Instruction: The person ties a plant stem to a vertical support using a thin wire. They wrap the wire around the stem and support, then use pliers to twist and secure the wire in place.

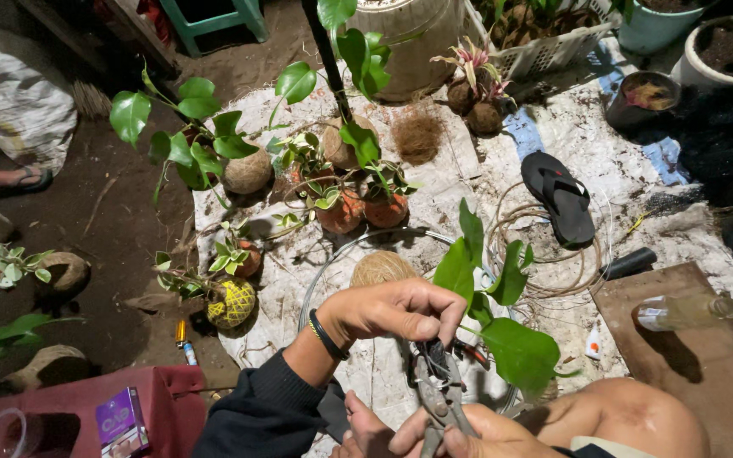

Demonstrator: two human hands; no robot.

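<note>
A black sandal [560, 197] lies on the white sheet [460, 182] near potted plants [343, 203].

Left hand [400, 312] and right hand [434, 434] grip pliers [437, 386] beside a leafy plant [502, 314].

Right hand [434, 432] cut off at the six o'clock edge, pliers [437, 386] with handles buried in that palm and jaw tips hidden under the left hand [400, 309], whatever they pinch unclear, possibly wire, another person's sandalled foot [23, 178] cropped at nine o'clock
</note>
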